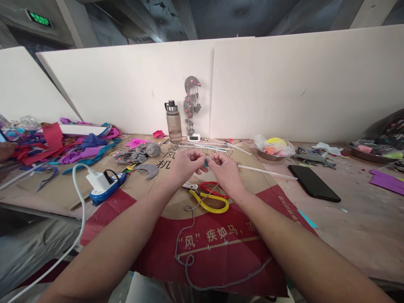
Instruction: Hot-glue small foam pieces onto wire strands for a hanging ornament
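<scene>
My left hand (189, 165) and my right hand (225, 170) meet above the cardboard sheet, fingertips pinched close together. Between them shows a small teal piece (206, 162), too small and covered to name; both hands pinch at it. A grey yarn (193, 223) leads up toward my right hand and trails in loops down over the red part of the cardboard (233, 261); its upper end is hidden. Below my hands lie scissors with yellow handles (217, 208) and a red-handled tool (214, 183), partly overlapping. A clear stick (267, 171) extends beyond my right hand on the table.
A black phone (314, 183) and a bowl of wrapped pieces (273, 149) lie to the right. Leftward are a blue power strip (108, 188), a yarn ball (153, 150) and felt scraps (85, 147). A bottle (174, 122) stands behind, near a grey moon hanging (192, 101).
</scene>
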Demonstrator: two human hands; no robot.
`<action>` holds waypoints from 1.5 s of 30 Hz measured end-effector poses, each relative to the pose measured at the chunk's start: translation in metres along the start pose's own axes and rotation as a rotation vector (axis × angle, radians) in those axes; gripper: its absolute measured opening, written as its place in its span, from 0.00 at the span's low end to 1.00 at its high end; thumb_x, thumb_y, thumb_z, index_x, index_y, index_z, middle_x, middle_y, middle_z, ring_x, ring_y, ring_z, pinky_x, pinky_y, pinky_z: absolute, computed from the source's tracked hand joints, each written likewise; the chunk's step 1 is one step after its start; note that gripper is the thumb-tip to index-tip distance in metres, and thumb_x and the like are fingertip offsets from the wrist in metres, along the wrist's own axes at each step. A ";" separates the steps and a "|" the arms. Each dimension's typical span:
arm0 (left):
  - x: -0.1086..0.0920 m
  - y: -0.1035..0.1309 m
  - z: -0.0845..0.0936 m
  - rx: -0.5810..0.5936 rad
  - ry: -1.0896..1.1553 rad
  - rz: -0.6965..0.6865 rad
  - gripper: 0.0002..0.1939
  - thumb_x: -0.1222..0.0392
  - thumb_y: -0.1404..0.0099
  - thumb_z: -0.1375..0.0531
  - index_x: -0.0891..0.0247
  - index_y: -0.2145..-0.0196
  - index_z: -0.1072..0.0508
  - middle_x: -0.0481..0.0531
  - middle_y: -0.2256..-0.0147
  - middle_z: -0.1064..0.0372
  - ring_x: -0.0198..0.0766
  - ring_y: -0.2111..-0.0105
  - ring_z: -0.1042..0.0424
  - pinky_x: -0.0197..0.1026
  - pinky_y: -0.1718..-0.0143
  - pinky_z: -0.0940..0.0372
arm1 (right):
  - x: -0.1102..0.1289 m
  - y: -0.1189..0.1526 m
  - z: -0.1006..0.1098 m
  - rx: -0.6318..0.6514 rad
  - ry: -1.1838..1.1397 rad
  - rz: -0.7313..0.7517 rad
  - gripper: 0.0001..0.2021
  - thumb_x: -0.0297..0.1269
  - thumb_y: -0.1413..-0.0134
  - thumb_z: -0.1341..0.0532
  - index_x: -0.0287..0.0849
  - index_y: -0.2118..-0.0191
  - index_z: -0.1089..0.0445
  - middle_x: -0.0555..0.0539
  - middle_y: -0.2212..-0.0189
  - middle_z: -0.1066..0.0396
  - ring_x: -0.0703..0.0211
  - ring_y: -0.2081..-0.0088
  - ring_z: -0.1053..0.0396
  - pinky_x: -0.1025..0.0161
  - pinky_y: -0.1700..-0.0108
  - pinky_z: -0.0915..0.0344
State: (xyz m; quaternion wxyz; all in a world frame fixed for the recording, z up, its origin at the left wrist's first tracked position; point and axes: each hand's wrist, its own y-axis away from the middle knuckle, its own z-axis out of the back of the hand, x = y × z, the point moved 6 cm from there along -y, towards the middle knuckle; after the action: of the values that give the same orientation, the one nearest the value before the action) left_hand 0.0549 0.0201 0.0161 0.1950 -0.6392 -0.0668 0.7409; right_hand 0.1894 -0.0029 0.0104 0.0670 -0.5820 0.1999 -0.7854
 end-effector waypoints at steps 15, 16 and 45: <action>0.010 -0.001 -0.006 0.133 0.396 0.235 0.12 0.54 0.49 0.34 0.67 0.73 0.27 0.49 0.77 0.32 0.30 0.79 0.31 0.31 0.82 0.45 | -0.006 -0.001 0.000 0.023 -0.118 -0.026 0.11 0.45 0.54 0.40 0.42 0.75 0.35 0.57 0.82 0.46 0.66 0.78 0.51 0.66 0.74 0.50; 0.010 -0.001 -0.007 0.144 0.434 0.240 0.13 0.54 0.49 0.34 0.67 0.71 0.26 0.50 0.76 0.31 0.30 0.78 0.30 0.31 0.81 0.44 | -0.008 -0.001 0.000 0.022 -0.148 -0.042 0.11 0.45 0.54 0.40 0.42 0.75 0.35 0.56 0.82 0.45 0.66 0.78 0.50 0.66 0.74 0.50; 0.020 -0.005 -0.011 0.099 0.392 0.187 0.13 0.56 0.52 0.31 0.67 0.72 0.25 0.49 0.80 0.32 0.27 0.81 0.39 0.32 0.80 0.46 | -0.018 -0.003 0.001 -0.013 -0.158 -0.057 0.13 0.47 0.52 0.39 0.41 0.69 0.32 0.56 0.80 0.41 0.66 0.77 0.48 0.66 0.74 0.48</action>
State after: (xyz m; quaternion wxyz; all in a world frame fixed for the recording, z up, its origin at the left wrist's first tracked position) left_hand 0.0645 0.0303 -0.0025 0.1658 -0.7640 0.0683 0.6199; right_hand 0.1967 0.0053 -0.0045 0.0564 -0.6483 0.1822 -0.7372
